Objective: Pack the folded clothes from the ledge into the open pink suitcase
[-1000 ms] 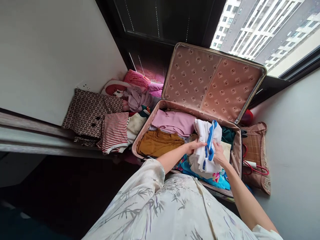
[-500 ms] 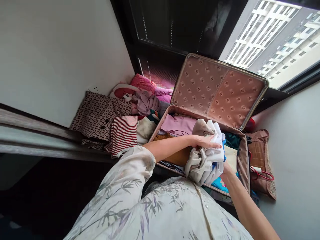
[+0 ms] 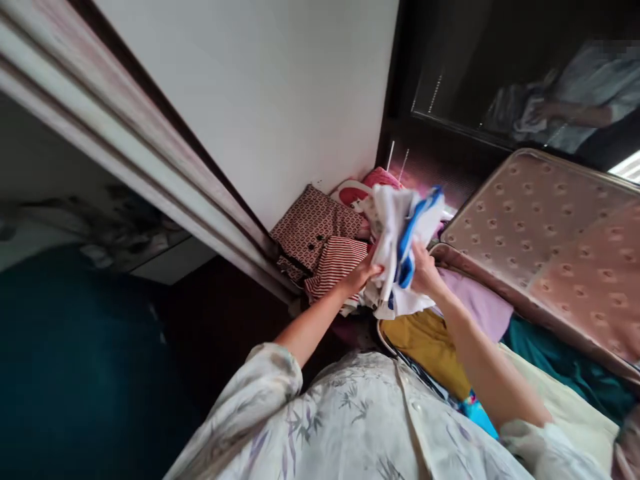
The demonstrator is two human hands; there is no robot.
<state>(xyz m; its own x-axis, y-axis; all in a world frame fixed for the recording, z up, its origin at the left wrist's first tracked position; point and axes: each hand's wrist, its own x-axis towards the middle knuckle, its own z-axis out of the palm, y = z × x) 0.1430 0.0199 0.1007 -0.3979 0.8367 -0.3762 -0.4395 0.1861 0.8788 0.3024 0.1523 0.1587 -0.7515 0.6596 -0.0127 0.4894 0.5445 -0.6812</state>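
Observation:
Between my two hands is a bundle of clothes (image 3: 387, 230), mostly white with a bright blue band. My left hand (image 3: 364, 273) grips it from the left side, fingers closed on the fabric. On the other side my right hand (image 3: 425, 270) is also closed on the bundle, near the blue part. The bundle is held up over the left end of an open suitcase (image 3: 500, 220) and hides part of the pile behind it. Inside the suitcase lie a mustard garment (image 3: 430, 347), a pink garment (image 3: 473, 300), a dark green one (image 3: 565, 360) and a cream one (image 3: 555, 393).
Left of the suitcase lie a red-and-white striped cloth (image 3: 340, 263) and a brown patterned cushion (image 3: 313, 227), against a white wall (image 3: 280, 87). A pink knitted item (image 3: 383, 178) is behind them. The dark window (image 3: 465, 73) reflects a person.
The view has turned left. My hands have carried the bundle from over the middle of the suitcase to its left end, near the striped cloth, and the blue part now shows more.

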